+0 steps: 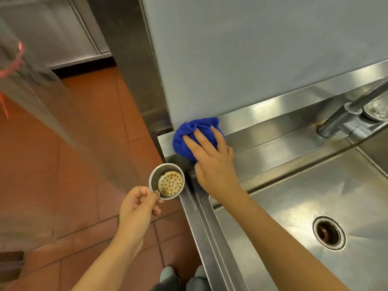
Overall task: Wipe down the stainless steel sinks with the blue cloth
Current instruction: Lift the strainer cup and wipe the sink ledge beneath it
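Observation:
My right hand (212, 162) presses a bunched blue cloth (192, 131) flat onto the back left corner of the stainless steel sink's rim (273, 152), against the grey wall panel. My left hand (137, 203) holds a round metal drain strainer (167, 181) by its rim, out over the floor just left of the sink's corner. The strainer's perforated bottom looks stained brown. The sink basin (294, 206) lies to the right, with its drain hole (328, 233) uncovered.
A steel faucet (346, 118) rises from the back ledge at the right. A grey wall panel (241, 49) stands behind the sink. Red-brown floor tiles (94, 133) spread to the left, with a steel cabinet beyond. My shoes (182, 276) show below.

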The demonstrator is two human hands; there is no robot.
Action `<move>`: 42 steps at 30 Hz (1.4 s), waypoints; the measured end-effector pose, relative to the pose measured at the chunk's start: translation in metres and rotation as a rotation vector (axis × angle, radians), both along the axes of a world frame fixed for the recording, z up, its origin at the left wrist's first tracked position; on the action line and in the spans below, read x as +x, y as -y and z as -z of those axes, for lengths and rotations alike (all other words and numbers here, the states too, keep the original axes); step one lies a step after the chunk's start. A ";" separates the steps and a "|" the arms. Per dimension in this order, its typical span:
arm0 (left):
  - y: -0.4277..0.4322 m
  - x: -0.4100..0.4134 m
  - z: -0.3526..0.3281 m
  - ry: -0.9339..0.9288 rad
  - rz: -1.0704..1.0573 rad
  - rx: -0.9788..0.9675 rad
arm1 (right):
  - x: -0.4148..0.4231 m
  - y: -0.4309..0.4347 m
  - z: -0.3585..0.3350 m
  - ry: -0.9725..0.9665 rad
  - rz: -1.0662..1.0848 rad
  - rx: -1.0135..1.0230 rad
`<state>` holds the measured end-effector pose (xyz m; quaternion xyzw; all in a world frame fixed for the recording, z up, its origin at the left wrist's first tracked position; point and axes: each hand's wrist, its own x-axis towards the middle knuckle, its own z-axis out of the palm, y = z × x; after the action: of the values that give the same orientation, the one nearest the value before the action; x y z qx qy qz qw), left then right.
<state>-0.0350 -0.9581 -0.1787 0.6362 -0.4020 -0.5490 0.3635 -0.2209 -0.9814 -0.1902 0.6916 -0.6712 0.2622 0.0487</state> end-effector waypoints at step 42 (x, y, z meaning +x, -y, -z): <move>-0.013 0.047 0.001 0.013 -0.143 0.005 | -0.042 -0.009 0.048 -0.626 -0.493 0.182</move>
<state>0.0117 -0.9447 -0.1796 0.6677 -0.3565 -0.5185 0.3978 -0.2634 -0.9723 -0.2387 0.8796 -0.4587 -0.0176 0.1250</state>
